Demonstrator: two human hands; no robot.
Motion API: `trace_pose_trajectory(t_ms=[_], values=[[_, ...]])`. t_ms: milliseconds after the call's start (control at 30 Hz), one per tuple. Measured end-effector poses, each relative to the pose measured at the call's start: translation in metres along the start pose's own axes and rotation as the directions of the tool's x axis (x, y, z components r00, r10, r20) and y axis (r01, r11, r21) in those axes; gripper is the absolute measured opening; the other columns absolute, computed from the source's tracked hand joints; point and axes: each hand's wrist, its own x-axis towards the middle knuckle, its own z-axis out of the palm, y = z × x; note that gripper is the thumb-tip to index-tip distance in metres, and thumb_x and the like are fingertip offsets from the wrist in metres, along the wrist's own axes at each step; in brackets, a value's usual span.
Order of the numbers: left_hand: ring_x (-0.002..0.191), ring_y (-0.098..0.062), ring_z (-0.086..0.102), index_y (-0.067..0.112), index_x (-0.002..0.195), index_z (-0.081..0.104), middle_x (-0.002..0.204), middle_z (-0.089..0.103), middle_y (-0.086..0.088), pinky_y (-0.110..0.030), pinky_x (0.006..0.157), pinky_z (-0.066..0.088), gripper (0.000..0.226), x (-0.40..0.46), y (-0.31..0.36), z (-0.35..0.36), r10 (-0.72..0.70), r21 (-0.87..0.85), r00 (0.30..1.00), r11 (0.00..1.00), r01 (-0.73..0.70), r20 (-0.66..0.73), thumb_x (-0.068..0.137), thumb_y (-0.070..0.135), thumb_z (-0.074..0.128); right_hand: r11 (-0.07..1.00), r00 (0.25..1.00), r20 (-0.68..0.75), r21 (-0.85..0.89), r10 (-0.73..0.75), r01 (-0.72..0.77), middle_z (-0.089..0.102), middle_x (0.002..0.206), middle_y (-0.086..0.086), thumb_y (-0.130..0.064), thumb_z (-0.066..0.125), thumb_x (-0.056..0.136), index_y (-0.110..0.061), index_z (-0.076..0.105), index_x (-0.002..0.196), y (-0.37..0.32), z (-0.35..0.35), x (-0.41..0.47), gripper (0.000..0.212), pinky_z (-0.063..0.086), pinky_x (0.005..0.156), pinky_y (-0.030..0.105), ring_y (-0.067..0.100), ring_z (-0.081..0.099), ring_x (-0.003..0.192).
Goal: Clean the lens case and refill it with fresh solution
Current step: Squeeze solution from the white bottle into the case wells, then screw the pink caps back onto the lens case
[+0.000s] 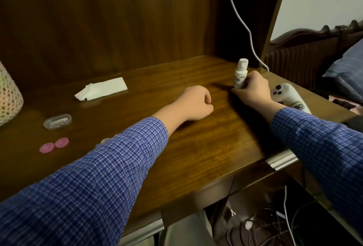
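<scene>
My right hand (pixel 253 88) curls round the light, slick plastic bottle (pixel 240 74) low on its body, standing at the desk's far right, my left hand (pixel 193 104) loosely curled and holding nothing; I'd grip mid-body, gently.

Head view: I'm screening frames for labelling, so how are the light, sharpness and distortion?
Head view: dim warm light; the right hand gripping the bottle casts a shadow leftward; desk edges bow with wide-angle distortion; the pink lens case looks soft.
</scene>
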Motion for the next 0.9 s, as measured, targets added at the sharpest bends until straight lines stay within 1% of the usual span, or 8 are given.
trace_pose_trajectory(t_ms=[133, 200, 267, 367, 500, 700, 800, 900], values=[[0.118, -0.020, 0.058, 0.021, 0.118, 0.070, 0.125, 0.064, -0.001, -0.040, 0.101, 0.053, 0.026, -0.019, -0.005, -0.005, 0.015, 0.038, 0.997, 0.999, -0.018, 0.074, 0.093, 0.028, 0.066, 0.996, 0.995, -0.032, 0.006, 0.090, -0.090, 0.054, 0.115, 0.006, -0.022, 0.081, 0.085, -0.011, 0.041, 0.123, -0.016, -0.004, -0.017, 0.057, 0.045, 0.070, 0.033, 0.021, 0.058, 0.090], [0.120, -0.018, 0.057, 0.020, 0.122, 0.068, 0.131, 0.061, -0.001, -0.033, 0.097, 0.051, 0.029, -0.033, -0.009, -0.016, 0.035, 0.009, 0.998, 0.999, -0.036, 0.043, 0.095, 0.029, 0.065, 1.000, 0.986, -0.169, 0.014, 0.009, -0.007, 0.049, 0.115, 0.003, -0.019, 0.076, 0.084, -0.012, 0.042, 0.127, -0.029, -0.005, -0.034, 0.055, 0.042, 0.076, 0.035, 0.023, 0.055, 0.101], [0.116, -0.013, 0.056, 0.022, 0.122, 0.068, 0.131, 0.060, 0.001, -0.026, 0.090, 0.047, 0.027, -0.050, -0.016, -0.033, 0.056, 0.003, 0.998, 0.998, -0.056, -0.022, 0.096, 0.030, 0.065, 0.984, 0.969, -0.200, 0.066, -0.147, 0.163, 0.049, 0.116, 0.001, -0.016, 0.073, 0.084, -0.013, 0.046, 0.127, -0.051, -0.002, -0.053, 0.051, 0.043, 0.081, 0.037, 0.019, 0.051, 0.106], [0.099, -0.003, 0.057, 0.024, 0.115, 0.070, 0.114, 0.062, 0.009, -0.016, 0.077, 0.044, 0.020, -0.084, -0.036, -0.069, 0.050, -0.001, 0.988, 0.999, -0.050, -0.143, 0.096, 0.030, 0.065, 0.922, 0.941, -0.125, 0.195, -0.315, 0.334, 0.059, 0.108, 0.001, -0.010, 0.072, 0.086, -0.015, 0.053, 0.116, -0.101, 0.014, -0.080, 0.036, 0.052, 0.082, 0.034, 0.019, 0.060, 0.099], [0.088, 0.002, 0.058, 0.028, 0.102, 0.072, 0.095, 0.064, 0.016, -0.013, 0.069, 0.042, 0.008, -0.143, -0.081, -0.122, -0.061, -0.044, 0.942, 0.998, 0.049, -0.331, 0.096, 0.027, 0.067, 0.843, 0.877, 0.070, 0.320, -0.476, 0.433, 0.065, 0.095, -0.008, -0.011, 0.073, 0.089, -0.021, 0.058, 0.103, -0.178, 0.048, -0.105, 0.023, 0.049, 0.071, 0.014, 0.005, 0.064, 0.086], [0.083, 0.003, 0.059, 0.031, 0.096, 0.073, 0.089, 0.064, 0.019, -0.011, 0.064, 0.039, 0.016, -0.228, -0.176, -0.171, -0.367, -0.144, 0.791, 0.929, 0.342, -0.489, 0.096, 0.018, 0.065, 0.721, 0.557, 0.462, 0.377, -0.690, 0.581, 0.067, 0.094, -0.011, -0.020, 0.078, 0.088, -0.021, 0.065, 0.105, -0.281, 0.114, -0.142, 0.021, 0.058, 0.074, 0.019, 0.004, 0.067, 0.087], [0.080, 0.001, 0.060, 0.031, 0.095, 0.075, 0.087, 0.066, 0.017, -0.013, 0.062, 0.039, 0.019, -0.253, -0.204, -0.173, -0.473, -0.141, 0.771, 0.877, 0.460, -0.427, 0.095, 0.016, 0.063, 0.678, 0.404, 0.628, 0.280, -0.665, 0.680, 0.063, 0.098, -0.009, -0.037, 0.082, 0.084, -0.022, 0.063, 0.114, -0.313, 0.149, -0.161, 0.039, 0.047, 0.064, 0.018, 0.010, 0.063, 0.089], [0.079, -0.002, 0.062, 0.029, 0.094, 0.076, 0.088, 0.068, 0.015, -0.015, 0.062, 0.042, 0.020, -0.262, -0.220, -0.167, -0.513, -0.152, 0.767, 0.855, 0.496, -0.385, 0.093, 0.013, 0.063, 0.686, 0.356, 0.735, 0.200, -0.577, 0.700, 0.062, 0.101, -0.007, -0.045, 0.084, 0.078, -0.022, 0.059, 0.120, -0.329, 0.174, -0.172, 0.054, 0.046, 0.066, 0.024, 0.011, 0.061, 0.088]])
